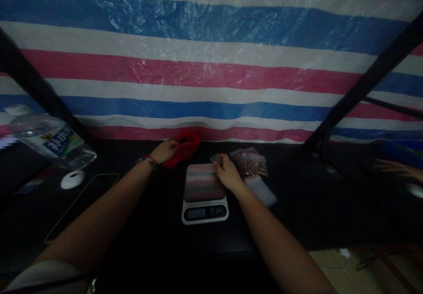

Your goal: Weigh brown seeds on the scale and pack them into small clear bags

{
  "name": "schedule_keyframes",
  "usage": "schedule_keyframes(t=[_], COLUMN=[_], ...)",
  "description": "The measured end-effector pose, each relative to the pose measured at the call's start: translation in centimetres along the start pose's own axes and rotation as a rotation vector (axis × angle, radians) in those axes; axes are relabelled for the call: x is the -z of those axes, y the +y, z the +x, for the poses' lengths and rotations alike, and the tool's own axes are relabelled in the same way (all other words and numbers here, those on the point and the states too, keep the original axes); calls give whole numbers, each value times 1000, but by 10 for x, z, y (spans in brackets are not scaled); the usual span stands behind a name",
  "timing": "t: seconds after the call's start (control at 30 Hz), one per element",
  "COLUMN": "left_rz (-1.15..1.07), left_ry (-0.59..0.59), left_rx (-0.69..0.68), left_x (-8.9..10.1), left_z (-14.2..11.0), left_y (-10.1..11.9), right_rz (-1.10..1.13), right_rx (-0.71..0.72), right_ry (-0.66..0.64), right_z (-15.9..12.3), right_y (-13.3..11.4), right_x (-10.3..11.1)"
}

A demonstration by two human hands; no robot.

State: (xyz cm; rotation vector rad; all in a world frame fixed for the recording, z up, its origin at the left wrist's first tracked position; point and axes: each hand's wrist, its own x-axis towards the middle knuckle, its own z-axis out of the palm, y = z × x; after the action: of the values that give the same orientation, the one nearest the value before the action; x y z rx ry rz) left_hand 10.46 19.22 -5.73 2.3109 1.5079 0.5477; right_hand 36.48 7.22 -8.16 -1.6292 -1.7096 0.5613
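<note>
A red bag (187,146), its mouth gaping, lies towards the back of the black table, and my left hand (164,150) is closed on its left edge. My right hand (228,173) pinches a small clear plastic bag (216,158) above the far right corner of a kitchen scale (205,182). Nothing rests on the scale's shiny plate; its lit display is too blurred to read. Beside my right hand lie several zip bags (254,164) filled with small brown pieces. Flat clear bags (261,190) lie nearer me, partly under my right forearm.
On the left are a large plastic bottle (53,137), a white computer mouse (72,179) and a phone (86,201). Striped plastic sheeting (211,74) hangs behind the table between dark frame bars (350,91). Another person's hand (399,168) shows at the right edge.
</note>
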Motion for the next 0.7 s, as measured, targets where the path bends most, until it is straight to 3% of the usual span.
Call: schedule_keyframes(t=[0.13,0.27,0.4,0.53,0.6,0.7], left_rz=[-41,-179,-328,-273,-182,-87], left_ry=[-157,-190,-84,129,185,156], left_rx=[-296,-503,-454,-252,-190,-194], left_x=[-18,-34,-31,-22,-20,-23], left_z=[26,39,28,-4,-23,-46], left_y=[32,55,62,55,50,43], right_rz=[21,30,11,-52,-98,-176], right_rx=[16,94,224,270,192,26], right_ry=[-27,-12,144,273,239,117], right_z=[-4,-6,-3,-1,0,2], right_y=[-5,-7,-4,-2,-1,2], right_x=[-1,0,9,21,26,33])
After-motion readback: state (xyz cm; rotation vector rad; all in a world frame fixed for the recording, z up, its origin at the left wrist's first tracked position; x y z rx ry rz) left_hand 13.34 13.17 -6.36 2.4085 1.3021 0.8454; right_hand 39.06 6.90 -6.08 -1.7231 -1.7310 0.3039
